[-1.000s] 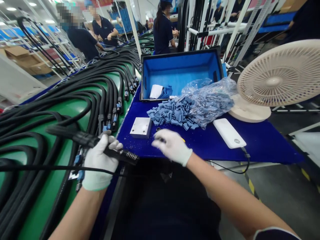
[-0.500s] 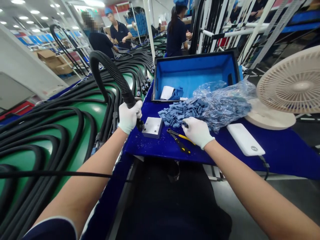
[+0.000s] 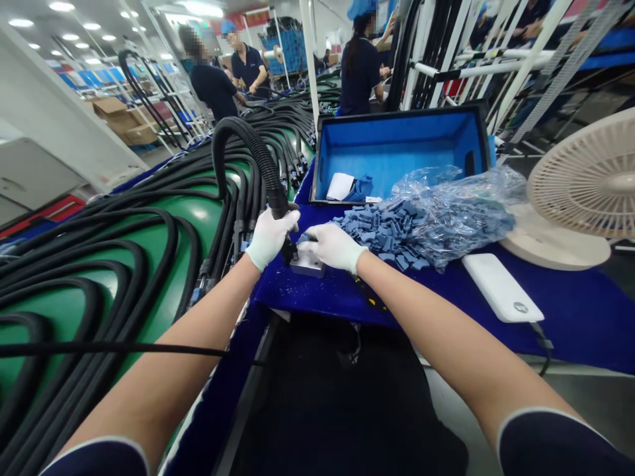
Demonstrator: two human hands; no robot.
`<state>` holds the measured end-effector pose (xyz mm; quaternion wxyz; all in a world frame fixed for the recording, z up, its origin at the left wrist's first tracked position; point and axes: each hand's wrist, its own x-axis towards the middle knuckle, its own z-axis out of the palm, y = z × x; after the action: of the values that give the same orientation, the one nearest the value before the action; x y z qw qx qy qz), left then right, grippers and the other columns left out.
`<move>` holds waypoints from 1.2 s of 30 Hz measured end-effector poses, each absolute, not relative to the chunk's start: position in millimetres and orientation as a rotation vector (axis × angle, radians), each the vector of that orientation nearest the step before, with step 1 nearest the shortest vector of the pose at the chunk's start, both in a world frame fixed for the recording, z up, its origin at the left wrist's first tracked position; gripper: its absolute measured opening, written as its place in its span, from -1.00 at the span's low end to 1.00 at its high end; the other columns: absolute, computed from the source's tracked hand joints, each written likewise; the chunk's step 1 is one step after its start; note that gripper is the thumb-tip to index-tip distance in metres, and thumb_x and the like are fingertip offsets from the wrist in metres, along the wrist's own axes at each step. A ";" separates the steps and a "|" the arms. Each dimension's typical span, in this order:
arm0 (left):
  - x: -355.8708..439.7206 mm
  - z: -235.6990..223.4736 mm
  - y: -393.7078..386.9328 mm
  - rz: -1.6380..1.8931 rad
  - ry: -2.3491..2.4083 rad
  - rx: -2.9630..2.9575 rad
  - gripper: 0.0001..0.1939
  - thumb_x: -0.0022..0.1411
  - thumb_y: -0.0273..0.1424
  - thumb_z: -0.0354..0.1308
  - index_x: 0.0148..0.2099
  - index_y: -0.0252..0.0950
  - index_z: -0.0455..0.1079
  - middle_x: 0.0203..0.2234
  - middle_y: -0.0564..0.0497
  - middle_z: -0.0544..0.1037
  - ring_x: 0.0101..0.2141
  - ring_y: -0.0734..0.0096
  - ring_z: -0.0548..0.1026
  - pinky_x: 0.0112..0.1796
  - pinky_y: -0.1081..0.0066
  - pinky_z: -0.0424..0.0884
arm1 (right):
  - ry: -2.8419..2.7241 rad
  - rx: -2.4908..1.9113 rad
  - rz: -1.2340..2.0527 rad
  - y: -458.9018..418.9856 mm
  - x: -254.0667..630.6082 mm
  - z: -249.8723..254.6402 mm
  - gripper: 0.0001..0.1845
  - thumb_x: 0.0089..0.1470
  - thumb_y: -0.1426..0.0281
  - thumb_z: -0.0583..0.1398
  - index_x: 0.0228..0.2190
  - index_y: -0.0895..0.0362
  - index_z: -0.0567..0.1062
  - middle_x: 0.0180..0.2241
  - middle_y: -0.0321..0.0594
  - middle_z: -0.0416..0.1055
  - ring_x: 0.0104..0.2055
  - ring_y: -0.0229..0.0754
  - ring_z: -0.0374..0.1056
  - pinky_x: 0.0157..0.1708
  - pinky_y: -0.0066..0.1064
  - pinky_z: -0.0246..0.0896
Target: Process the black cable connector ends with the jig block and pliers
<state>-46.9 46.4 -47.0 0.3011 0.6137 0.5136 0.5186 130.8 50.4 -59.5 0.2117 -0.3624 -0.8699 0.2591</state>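
My left hand (image 3: pixel 270 239), in a white glove, is wrapped round the end of a black corrugated hose (image 3: pixel 264 158). The hose's fitting points down beside a small silver metal block (image 3: pixel 307 267). Over that block, my gloved right hand (image 3: pixel 333 246) pinches a small blue plastic piece (image 3: pixel 306 237), mostly covered by the fingers. Whether the piece touches the fitting I cannot tell. A heap of similar blue plastic pieces (image 3: pixel 384 228) lies to the right of my right hand. Yellow-and-black pliers (image 3: pixel 373 295) are partly hidden under my right forearm.
Behind the heap stands a blue bin (image 3: pixel 397 142), with a clear plastic bag (image 3: pixel 449 211) in front. A white power bank (image 3: pixel 502 287) and a beige fan (image 3: pixel 590 178) are on the right. Black hoses (image 3: pixel 104 264) cover the green surface at left. Co-workers stand farther back.
My right hand has moved left from the heap to the metal block, carrying a blue plastic piece. My left hand still holds the hose beside the block. The view has shifted slightly.
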 end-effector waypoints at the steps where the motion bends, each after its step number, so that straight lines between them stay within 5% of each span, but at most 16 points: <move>1: -48.9 -46.4 46.7 1.366 1.362 1.635 -0.72 0.17 -0.30 0.25 -0.12 -0.36 0.46 -0.49 0.02 0.51 -0.43 0.38 0.47 -0.31 0.37 0.40 | -2.410 -0.991 0.733 57.0 123.0 -59.0 -0.71 0.23 0.23 0.19 -0.38 0.19 0.53 -0.40 -0.22 0.48 -0.38 -0.24 0.24 -0.36 -0.43 -0.01; 6: -54.0 -51.1 49.5 1.346 1.335 1.567 -0.67 0.17 -0.29 0.26 -0.06 -0.36 0.46 -0.38 -0.01 0.53 -0.36 0.37 0.47 -0.27 0.37 0.41 | -2.375 -0.916 0.910 78.8 104.6 -68.5 -0.68 0.09 0.19 0.29 -0.47 0.22 0.54 -0.54 -0.36 0.37 -0.46 -0.32 0.16 -0.43 -0.47 -0.05; 11: -53.1 -54.7 52.3 1.373 1.213 1.497 -0.67 0.22 -0.28 0.25 -0.03 -0.35 0.44 -0.47 0.04 0.46 -0.43 0.42 0.44 -0.33 0.40 0.41 | -2.313 -0.920 1.006 86.2 104.9 -79.1 -0.47 0.12 0.02 0.21 -0.49 0.27 0.56 -0.58 -0.39 0.28 -0.46 -0.35 0.11 -0.45 -0.51 -0.03; 17: -71.6 -47.3 29.2 1.488 1.241 1.443 -0.67 0.29 -0.14 0.21 -0.12 -0.30 0.34 -0.41 0.00 0.50 -0.45 0.46 0.48 -0.36 0.43 0.46 | -2.325 -1.031 1.002 81.1 103.9 -77.7 -0.47 0.01 -0.05 0.28 -0.45 0.22 0.60 -0.58 -0.33 0.41 -0.53 -0.31 0.22 -0.51 -0.48 0.06; 22: -166.9 -56.1 -58.0 1.469 1.782 1.286 -0.61 0.33 -0.05 0.09 -0.02 -0.25 0.26 -0.36 0.01 0.52 -0.54 0.52 0.45 -0.54 0.52 0.38 | -2.362 -1.020 0.945 75.9 106.5 -84.2 -0.65 0.06 0.12 0.28 -0.30 0.16 0.65 -0.39 -0.23 0.58 -0.39 -0.23 0.43 -0.40 -0.48 0.22; 25: -221.3 -64.1 -137.4 1.180 2.114 1.186 -0.56 0.32 -0.03 0.05 0.01 -0.28 0.31 -0.36 -0.02 0.55 -0.51 0.42 0.49 -0.49 0.42 0.44 | -2.413 -1.010 0.851 77.2 105.6 -90.2 -0.72 0.07 0.21 0.27 -0.28 0.13 0.66 -0.35 -0.23 0.60 -0.35 -0.22 0.45 -0.33 -0.45 0.26; 28: -248.8 -70.2 -207.4 0.951 2.234 1.098 -0.54 0.13 -0.08 0.24 -0.07 -0.33 0.45 -0.35 -0.08 0.60 -0.35 0.18 0.59 -0.28 0.24 0.53 | -2.470 -1.051 0.724 77.6 101.7 -94.6 -0.76 0.05 0.26 0.26 -0.28 0.09 0.66 -0.32 -0.24 0.60 -0.33 -0.20 0.44 -0.30 -0.41 0.27; 32: -261.0 -85.6 -274.3 0.570 2.359 1.206 -0.48 0.01 -0.20 0.28 0.02 -0.29 0.55 0.01 -0.12 0.59 0.09 -0.06 0.50 0.20 0.16 0.30 | -2.490 -1.088 0.651 73.8 97.1 -97.2 -0.78 0.05 0.28 0.24 -0.29 0.05 0.66 -0.33 -0.28 0.60 -0.32 -0.19 0.45 -0.31 -0.39 0.26; 36: -272.8 -113.0 -326.3 0.157 2.682 1.309 -0.32 0.08 -0.30 0.11 0.27 -0.36 0.36 0.24 -0.24 0.39 0.25 -0.05 0.35 0.27 0.18 0.20 | -2.493 -1.112 0.606 69.2 94.6 -98.4 -0.79 0.05 0.27 0.24 -0.31 0.04 0.65 -0.35 -0.28 0.60 -0.32 -0.17 0.46 -0.32 -0.37 0.26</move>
<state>-272.8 -326.3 -113.0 0.0766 0.4367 0.8948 0.0524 94.6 69.2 -98.4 0.1718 -0.3918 -0.8783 0.2135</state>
